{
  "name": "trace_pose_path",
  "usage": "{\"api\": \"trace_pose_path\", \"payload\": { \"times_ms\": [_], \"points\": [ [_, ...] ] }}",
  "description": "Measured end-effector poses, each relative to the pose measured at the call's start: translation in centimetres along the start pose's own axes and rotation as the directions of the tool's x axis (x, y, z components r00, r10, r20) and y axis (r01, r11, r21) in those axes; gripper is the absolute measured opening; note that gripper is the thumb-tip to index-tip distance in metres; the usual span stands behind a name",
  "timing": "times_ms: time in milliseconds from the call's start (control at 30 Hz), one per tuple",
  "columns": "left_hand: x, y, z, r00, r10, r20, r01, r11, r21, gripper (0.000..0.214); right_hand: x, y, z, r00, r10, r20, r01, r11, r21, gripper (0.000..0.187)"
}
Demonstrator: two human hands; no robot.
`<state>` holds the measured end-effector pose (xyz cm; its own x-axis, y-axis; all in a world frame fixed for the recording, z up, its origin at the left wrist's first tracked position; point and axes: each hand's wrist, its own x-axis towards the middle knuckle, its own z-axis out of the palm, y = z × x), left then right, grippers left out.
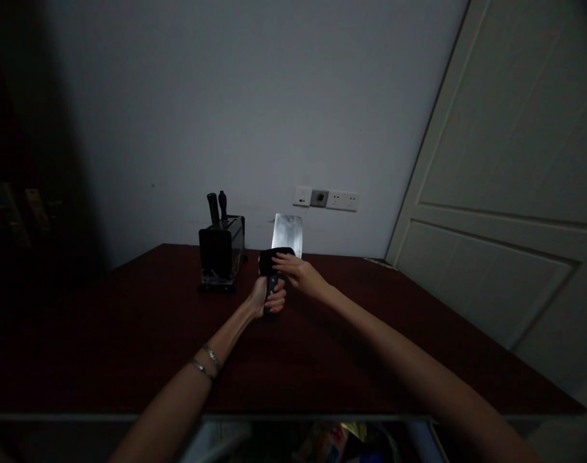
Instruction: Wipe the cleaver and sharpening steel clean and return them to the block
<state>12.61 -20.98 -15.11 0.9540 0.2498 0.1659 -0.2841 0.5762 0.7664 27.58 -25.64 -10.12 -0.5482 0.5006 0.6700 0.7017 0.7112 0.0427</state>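
Note:
My left hand [260, 297] is wrapped round the black handle of a cleaver [288, 230], whose broad metal blade points up and away from me. A black cloth [268, 262] lies across the lower part of the blade, just above the handle. With its fingers, my right hand [298, 271] presses this cloth against the blade. Both hands are above the dark red tabletop. To their left stands a black knife block [220, 251], with two dark handles sticking out of its top.
The dark red table [322, 360] reaches back to a grey wall with a row of sockets and switches [326, 199]. A white panelled door [496, 270] stands at the right. Under the table's front edge is an open space with colourful packets [334, 444]. Dim light hides the far left.

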Motion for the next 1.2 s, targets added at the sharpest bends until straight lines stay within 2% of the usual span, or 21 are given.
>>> {"api": "trace_pose_path", "payload": {
  "times_ms": [67, 133, 300, 400, 533, 633, 733, 833, 900, 967, 1033, 1200],
  "points": [
    [0.1, -0.1, -0.1, 1.0, -0.011, 0.001, 0.011, 1.0, 0.008, 0.057, 0.3, 0.8, -0.4, 1.0, 0.01, -0.019, -0.01, 1.0, -0.001, 0.037],
    [0.2, -0.3, -0.1, 1.0, -0.027, -0.006, 0.027, 1.0, 0.015, 0.063, 1.2, 2.2, -1.0, 0.994, 0.063, -0.084, -0.063, 0.998, -0.003, 0.034],
    [0.4, -1.0, -0.1, 0.997, -0.064, -0.045, 0.065, 0.997, 0.028, 0.065, 3.1, 4.9, -1.4, 0.938, 0.216, -0.272, -0.225, 0.974, -0.003, 0.031],
    [0.5, -1.1, -0.1, 0.997, -0.06, -0.038, 0.061, 0.998, 0.021, 0.063, 2.6, 4.1, -0.4, 0.925, 0.234, -0.298, -0.243, 0.97, 0.005, 0.03],
    [0.4, -0.8, -0.5, 0.998, -0.01, -0.054, 0.01, 1.0, 0.006, 0.061, 0.3, 1.2, 1.3, 0.96, 0.176, -0.218, -0.176, 0.984, 0.02, 0.03],
    [0.5, -0.8, -0.7, 0.997, -0.02, -0.071, 0.022, 1.0, 0.019, 0.06, -0.8, 0.6, 1.6, 0.975, 0.143, -0.173, -0.141, 0.99, 0.024, 0.032],
    [0.6, -1.1, -0.7, 0.996, -0.053, -0.075, 0.056, 0.998, 0.04, 0.063, 0.1, 2.4, 0.6, 0.953, 0.189, -0.237, -0.193, 0.981, 0.007, 0.03],
    [0.7, -1.4, -0.4, 0.994, -0.072, -0.082, 0.076, 0.996, 0.05, 0.064, 2.0, 4.8, -0.6, 0.909, 0.251, -0.333, -0.267, 0.964, -0.002, 0.028],
    [0.6, -1.5, -0.2, 0.993, -0.078, -0.086, 0.083, 0.995, 0.057, 0.064, 2.9, 5.6, -0.9, 0.882, 0.278, -0.381, -0.3, 0.954, -0.001, 0.028],
    [0.6, -1.4, -0.1, 0.993, -0.08, -0.084, 0.086, 0.994, 0.063, 0.064, 3.1, 5.1, -0.7, 0.873, 0.282, -0.397, -0.306, 0.952, 0.002, 0.028],
    [0.5, -1.3, -0.1, 0.994, -0.074, -0.08, 0.079, 0.995, 0.064, 0.065, 2.5, 3.8, 0.1, 0.885, 0.266, -0.382, -0.286, 0.958, 0.004, 0.027],
    [0.7, -1.5, -0.5, 0.994, -0.074, -0.079, 0.078, 0.996, 0.049, 0.066, -0.8, 0.5, 1.6, 0.952, 0.162, -0.26, -0.169, 0.986, -0.004, 0.029]
  ]
}}
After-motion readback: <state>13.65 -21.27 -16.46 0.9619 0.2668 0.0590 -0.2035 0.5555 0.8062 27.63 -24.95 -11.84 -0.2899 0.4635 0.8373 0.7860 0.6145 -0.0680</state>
